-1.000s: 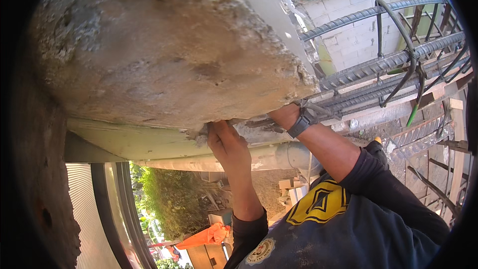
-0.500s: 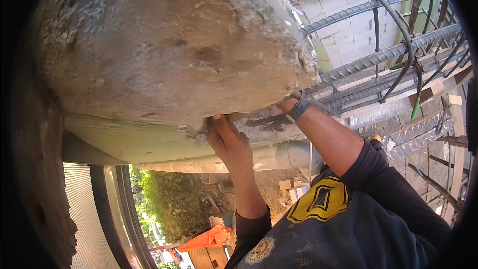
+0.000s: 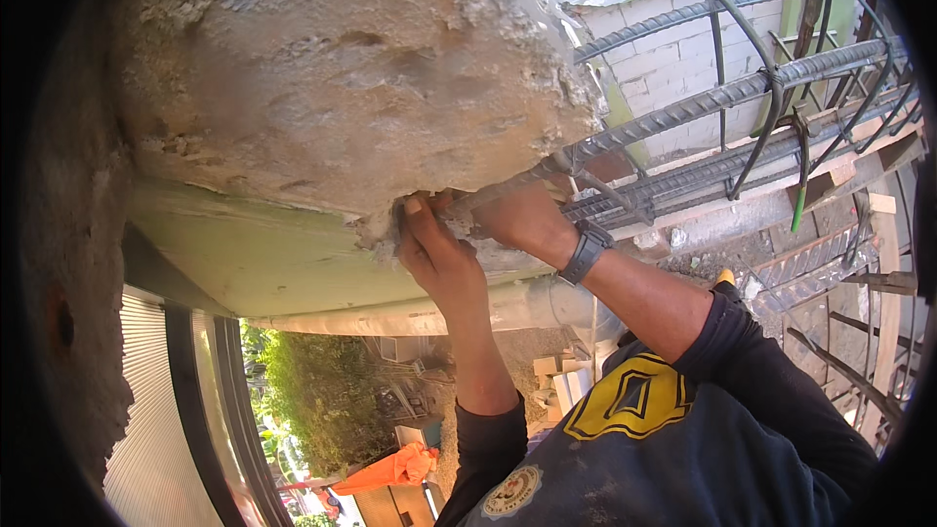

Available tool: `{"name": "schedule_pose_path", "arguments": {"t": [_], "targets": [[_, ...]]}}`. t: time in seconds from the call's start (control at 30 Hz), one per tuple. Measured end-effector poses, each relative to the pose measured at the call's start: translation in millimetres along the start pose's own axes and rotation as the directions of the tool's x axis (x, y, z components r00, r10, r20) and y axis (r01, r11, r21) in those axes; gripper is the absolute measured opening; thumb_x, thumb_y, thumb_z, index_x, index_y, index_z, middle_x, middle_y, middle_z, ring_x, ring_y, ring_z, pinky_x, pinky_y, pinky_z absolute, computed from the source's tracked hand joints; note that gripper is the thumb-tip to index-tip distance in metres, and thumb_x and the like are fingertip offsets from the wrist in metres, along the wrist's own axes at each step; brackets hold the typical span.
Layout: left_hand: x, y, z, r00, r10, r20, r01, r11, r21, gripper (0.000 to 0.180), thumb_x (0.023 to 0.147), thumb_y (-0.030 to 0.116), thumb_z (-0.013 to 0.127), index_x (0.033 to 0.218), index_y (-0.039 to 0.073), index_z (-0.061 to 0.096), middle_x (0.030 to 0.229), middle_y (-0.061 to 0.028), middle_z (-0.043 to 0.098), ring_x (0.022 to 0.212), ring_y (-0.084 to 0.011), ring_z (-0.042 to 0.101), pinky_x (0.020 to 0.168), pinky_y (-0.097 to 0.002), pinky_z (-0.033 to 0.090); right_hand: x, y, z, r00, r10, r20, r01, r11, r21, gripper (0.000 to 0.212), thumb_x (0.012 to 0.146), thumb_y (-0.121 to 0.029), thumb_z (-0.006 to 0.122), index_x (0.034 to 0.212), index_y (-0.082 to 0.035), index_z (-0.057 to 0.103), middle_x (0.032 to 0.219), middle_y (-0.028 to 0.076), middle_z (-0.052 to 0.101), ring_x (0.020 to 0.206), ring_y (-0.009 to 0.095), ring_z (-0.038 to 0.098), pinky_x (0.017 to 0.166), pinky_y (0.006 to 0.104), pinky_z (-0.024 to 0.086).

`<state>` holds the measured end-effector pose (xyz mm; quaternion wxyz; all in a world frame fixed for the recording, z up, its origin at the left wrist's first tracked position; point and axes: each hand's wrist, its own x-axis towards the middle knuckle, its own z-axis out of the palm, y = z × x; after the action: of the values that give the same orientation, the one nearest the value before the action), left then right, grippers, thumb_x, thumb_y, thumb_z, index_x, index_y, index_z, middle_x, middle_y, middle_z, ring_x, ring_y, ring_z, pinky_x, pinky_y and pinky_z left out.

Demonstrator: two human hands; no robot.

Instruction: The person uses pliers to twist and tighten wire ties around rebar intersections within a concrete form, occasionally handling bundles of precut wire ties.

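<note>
Both hands up under the concrete edge, next to the steel bars

L hand (image 3: 444, 259) is raised w/ fingers curled, tips tucked into a dark gap under the rough concrete block (image 3: 361, 68); thumb up near the block's lower edge. Can't tell if it's gripping anything, as the tips are partly hidden. R hand (image 3: 527, 220) is just to its right, fingers bent in under the same edge, pointing toward the L; mostly hidden, so can't tell if it's closed on smth. Dark watch (image 3: 588, 252) on the R wrist.

Steel bars (image 3: 673, 119) come in from upper R & run up to the block's R end, w/ bent wire hoops (image 3: 775, 88) around them. R hand is right by the lower bars. Green beam (image 3: 283, 249) sits below the block, L of the L hand; broken edge near the fingertips.

Bkgd: pale block wall (image 3: 673, 68) behind the bars; a lg pipe (image 3: 508, 310) below the beam, behind the L forearm; shrub (image 3: 327, 390) & orange cloth (image 3: 395, 468) lower down. Dark shirt (image 3: 722, 459) has a yellow patch.
</note>
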<state>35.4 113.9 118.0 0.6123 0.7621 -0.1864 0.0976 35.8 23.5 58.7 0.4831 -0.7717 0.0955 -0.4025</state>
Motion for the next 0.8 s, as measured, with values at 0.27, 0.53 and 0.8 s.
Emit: {"name": "schedule_pose_path", "arguments": {"t": [0.27,0.53,0.8], "targets": [[2.1,-9.4,-1.0,0.998,-0.043,0.044,0.047,0.994,-0.095,0.053,0.101,0.051,0.041,0.098,0.003,0.062,0.073,0.0028,0.052,0.057,-0.0043,0.036,0.047,-0.0223,0.028,-3.2,-23.2,-19.7,0.999,-0.044,-0.026,0.041,0.994,-0.105,0.019,0.080,-0.025,0.065,0.089,-0.010,0.070,0.083,0.015,0.067,0.076,0.034,0.065,0.062,0.0441,0.051],[1.3,-31.6,-0.3,1.000,-0.006,-0.004,0.006,0.996,-0.092,0.062,0.101,0.058,0.035,0.108,0.001,0.058,0.092,-0.0045,0.057,0.077,-0.0125,0.048,0.064,-0.0256,0.039,-1.5,-8.9,-27.6,0.983,-0.182,-0.013,0.180,0.978,-0.105,0.025,0.083,-0.033,0.065,0.098,-0.014,0.071,0.091,0.008,0.070,0.081,0.030,0.067,0.066,0.0407,0.052],[-17.5,-57.3,6.3,0.966,0.259,0.017,-0.254,0.955,-0.151,0.063,0.103,0.052,0.034,0.133,-0.003,0.044,0.121,-0.0155,0.051,0.111,-0.0254,0.053,0.095,-0.0350,0.043,-0.5,0.2,-28.6,0.943,-0.324,0.072,0.330,0.901,-0.280,0.030,0.087,-0.032,0.063,0.109,-0.013,0.069,0.100,0.009,0.070,0.089,0.029,0.066,0.077,0.0397,0.051]]}}
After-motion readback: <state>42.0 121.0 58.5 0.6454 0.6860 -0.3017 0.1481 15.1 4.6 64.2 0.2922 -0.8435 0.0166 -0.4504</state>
